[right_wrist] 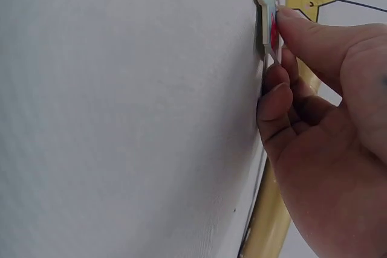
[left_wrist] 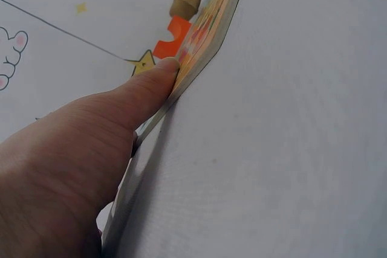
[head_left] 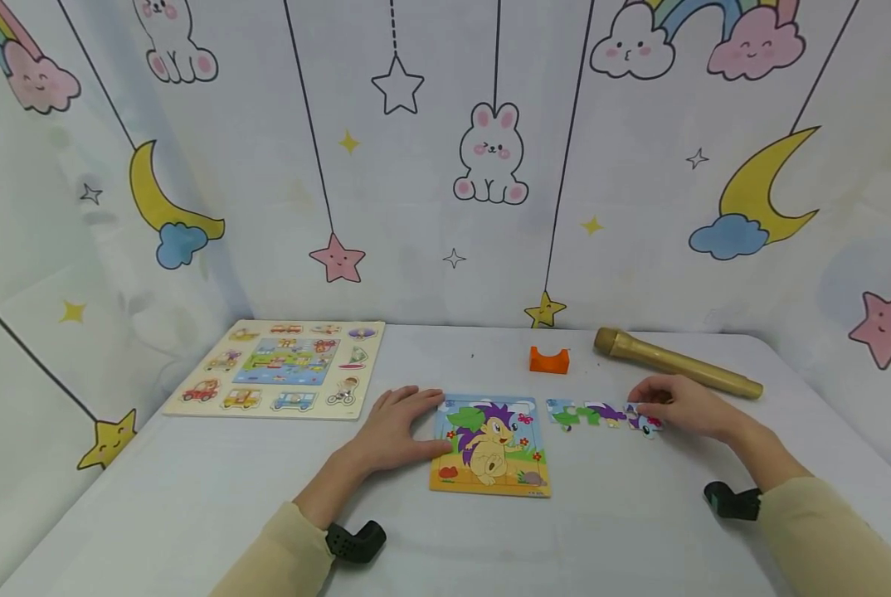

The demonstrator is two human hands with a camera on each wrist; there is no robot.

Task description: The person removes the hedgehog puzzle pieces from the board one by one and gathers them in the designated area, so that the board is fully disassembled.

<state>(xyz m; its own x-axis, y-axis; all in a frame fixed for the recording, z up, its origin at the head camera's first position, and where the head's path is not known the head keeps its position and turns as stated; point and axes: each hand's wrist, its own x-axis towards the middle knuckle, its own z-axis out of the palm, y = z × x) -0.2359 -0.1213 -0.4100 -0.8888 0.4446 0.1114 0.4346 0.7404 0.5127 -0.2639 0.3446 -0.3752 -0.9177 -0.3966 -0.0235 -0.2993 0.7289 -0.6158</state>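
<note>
A square jigsaw puzzle (head_left: 496,452) with a purple-haired hedgehog picture lies flat on the white table. My left hand (head_left: 396,431) rests along its left side, fingers stretched out and thumb on the edge; the left wrist view shows that thumb touching the board's rim. To the right of the board, loose puzzle pieces (head_left: 598,414) lie in a row. At the row's right end my right hand (head_left: 684,406) pinches a puzzle piece (head_left: 647,424) between thumb and curled fingers. In the right wrist view this puzzle piece (right_wrist: 270,22) stands edge-on, partly hidden by the thumb.
Back left lies a larger vehicle puzzle board (head_left: 266,402). An orange cradle-shaped block (head_left: 549,361) sits behind the pieces. Beyond my right hand is a gold microphone-shaped stick (head_left: 677,362). A patterned cloth backdrop (head_left: 430,207) rises at the table's far edge.
</note>
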